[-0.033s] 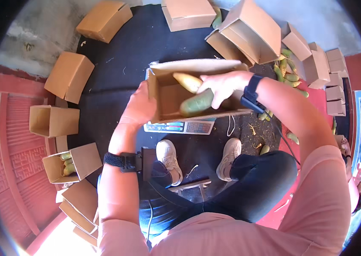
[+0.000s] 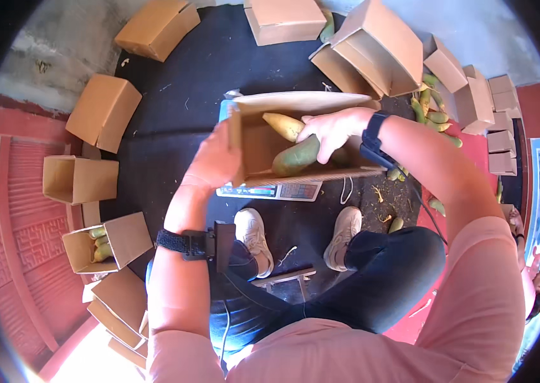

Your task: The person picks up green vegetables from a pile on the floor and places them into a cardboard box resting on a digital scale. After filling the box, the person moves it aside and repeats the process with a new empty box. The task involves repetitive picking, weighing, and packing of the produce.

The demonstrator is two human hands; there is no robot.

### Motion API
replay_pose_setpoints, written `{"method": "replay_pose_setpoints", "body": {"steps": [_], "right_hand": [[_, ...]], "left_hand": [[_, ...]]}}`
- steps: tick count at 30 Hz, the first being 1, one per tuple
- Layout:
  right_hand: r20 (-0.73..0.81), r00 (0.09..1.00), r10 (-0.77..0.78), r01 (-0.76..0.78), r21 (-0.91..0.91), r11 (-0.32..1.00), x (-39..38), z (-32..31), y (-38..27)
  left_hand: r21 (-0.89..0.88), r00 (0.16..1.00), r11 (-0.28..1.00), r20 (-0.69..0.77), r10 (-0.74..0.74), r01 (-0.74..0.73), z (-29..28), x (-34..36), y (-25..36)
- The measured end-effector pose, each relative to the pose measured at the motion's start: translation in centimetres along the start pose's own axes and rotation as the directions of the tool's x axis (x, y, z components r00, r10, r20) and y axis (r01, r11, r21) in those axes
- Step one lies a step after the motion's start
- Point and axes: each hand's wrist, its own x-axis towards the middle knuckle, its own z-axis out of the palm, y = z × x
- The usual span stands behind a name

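Note:
A cardboard box (image 2: 254,156) lies with its mouth facing me, on top of a flat white and blue scale (image 2: 300,191). My left hand (image 2: 217,156) grips the box by its left wall, the fingers partly hidden. Inside the box, my right hand (image 2: 334,132) is closed over a thick green vegetable (image 2: 295,157), which looks like a large radish or gourd. Against its fingers lies a pale yellow, tapered vegetable (image 2: 282,125). Part of another green one shows beneath the right hand. Both wrists wear black straps.
More cardboard boxes (image 2: 104,113) stand around the dark mat, one at the left holding green vegetables (image 2: 100,242). A vegetable pile (image 2: 433,115) lies at the right beside stacked small boxes (image 2: 503,153). Below are my shoes (image 2: 252,233) and a low metal frame (image 2: 289,277). Another person is at the far right.
The box has shifted slightly right on the scale, with my left hand moving along on its wall. My right hand stays over the green vegetable.

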Motion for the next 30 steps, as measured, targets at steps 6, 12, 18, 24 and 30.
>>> {"method": "replay_pose_setpoints", "body": {"steps": [6,12,18,24,30], "right_hand": [[0.15,0.977,0.153,-0.135,-0.121,0.983,7.2,2.0,-0.7],[0.332,0.905,0.267,-0.203,-0.215,0.955,6.6,3.0,-0.7],[0.219,0.973,0.066,0.022,-0.38,0.925,6.0,5.3,0.5],[0.116,0.98,0.161,-0.137,-0.19,0.972,7.5,7.5,3.0],[-0.308,0.95,0.047,-0.132,-0.26,0.957,5.9,5.5,3.2]], "left_hand": [[0.042,0.989,0.991,0.059,-0.133,0.13,-0.3,-0.8,2.2],[0.025,0.991,0.991,0.047,-0.129,0.128,0.1,-0.6,1.8],[0.198,0.996,0.977,0.003,0.087,-0.086,0.2,-0.5,1.2],[0.129,0.997,0.99,0.043,-0.07,0.064,0.7,0.0,4.2],[0.138,0.997,0.987,0.014,-0.081,0.078,0.4,-0.5,3.9]]}}
